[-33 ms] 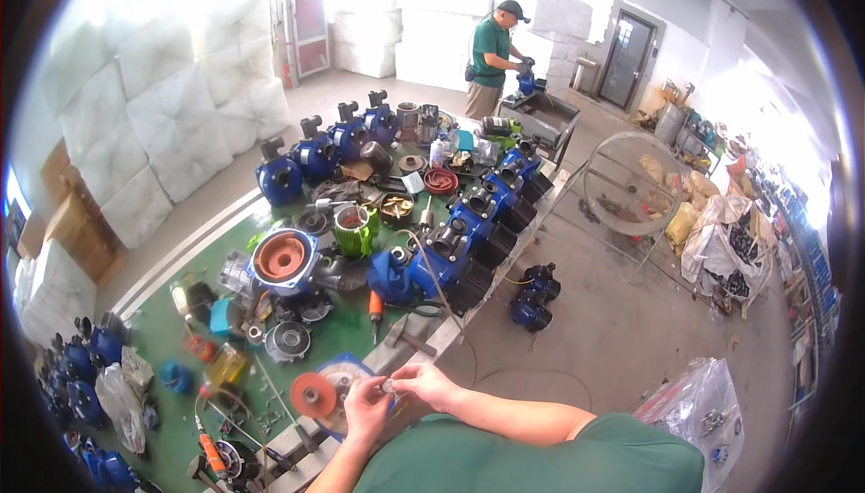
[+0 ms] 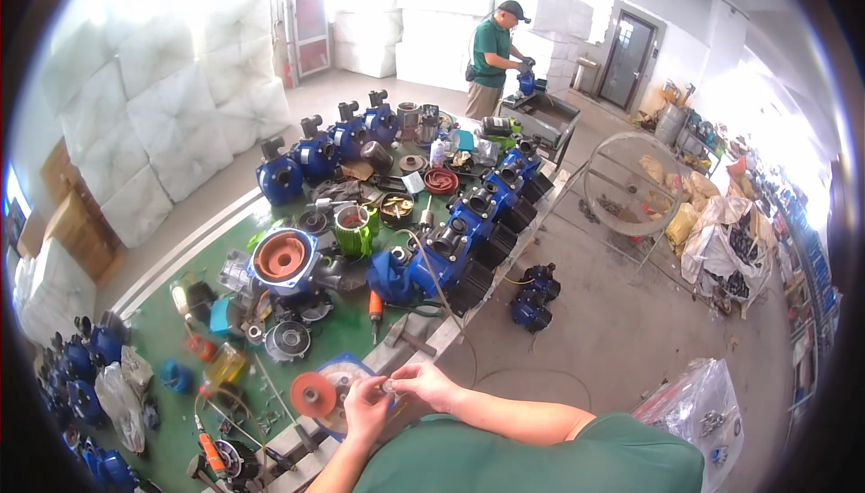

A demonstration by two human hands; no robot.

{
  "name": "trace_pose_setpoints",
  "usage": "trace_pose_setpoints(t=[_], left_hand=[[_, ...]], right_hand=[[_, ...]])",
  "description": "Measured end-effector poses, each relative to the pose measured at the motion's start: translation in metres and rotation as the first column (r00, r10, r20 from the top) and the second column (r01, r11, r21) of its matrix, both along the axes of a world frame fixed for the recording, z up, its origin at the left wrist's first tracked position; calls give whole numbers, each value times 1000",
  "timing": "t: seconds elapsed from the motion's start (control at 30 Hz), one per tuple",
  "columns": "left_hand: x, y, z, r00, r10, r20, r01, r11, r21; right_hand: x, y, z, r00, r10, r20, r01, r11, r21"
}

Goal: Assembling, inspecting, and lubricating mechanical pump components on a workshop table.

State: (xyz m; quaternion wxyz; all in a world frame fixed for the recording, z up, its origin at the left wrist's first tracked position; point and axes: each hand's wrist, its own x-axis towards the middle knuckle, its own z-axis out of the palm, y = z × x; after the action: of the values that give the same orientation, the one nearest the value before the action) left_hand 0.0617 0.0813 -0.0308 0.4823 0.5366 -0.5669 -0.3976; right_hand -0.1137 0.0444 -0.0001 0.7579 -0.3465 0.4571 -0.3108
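Small metal part [image 2: 387, 387], pinched between my left hand [image 2: 365, 407] and right hand [image 2: 425, 383], sat just right of the orange disc [image 2: 313, 395] as in the picture before, so nothing had moved.

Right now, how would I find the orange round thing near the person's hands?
Look at the long green workbench covered with blue pumps. Follow it to the near end, where the person's left hand and right hand meet. The orange disc lies just to the left of them, flat and round with a dark hole in its middle, unlike the blue parts around.
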Motion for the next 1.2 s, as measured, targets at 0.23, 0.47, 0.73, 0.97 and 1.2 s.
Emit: trace_pose_setpoints(t=[0.23,0.47,0.73,0.97,1.2], left_hand=[[-2,2,7,1000,-26,-1,26,997,-69],[-1,3,22,995,-84,45,86,995,-46],[-1,4,16,994,-97,-41,98,995,23],[-3,-2,21,992,-116,-41,116,993,10],[-2,-2,26,991,-113,-72,116,993,37]], right_hand=[[-7,-4,-7,988,-7,155,-14,991,132],[-11,-5,-19,986,7,164,-26,993,115],[-12,-3,-18,981,-11,192,-24,983,180],[-22,-15,-14,965,93,245,-159,952,262],[-20,-14,-13,963,88,256,-148,963,224]])
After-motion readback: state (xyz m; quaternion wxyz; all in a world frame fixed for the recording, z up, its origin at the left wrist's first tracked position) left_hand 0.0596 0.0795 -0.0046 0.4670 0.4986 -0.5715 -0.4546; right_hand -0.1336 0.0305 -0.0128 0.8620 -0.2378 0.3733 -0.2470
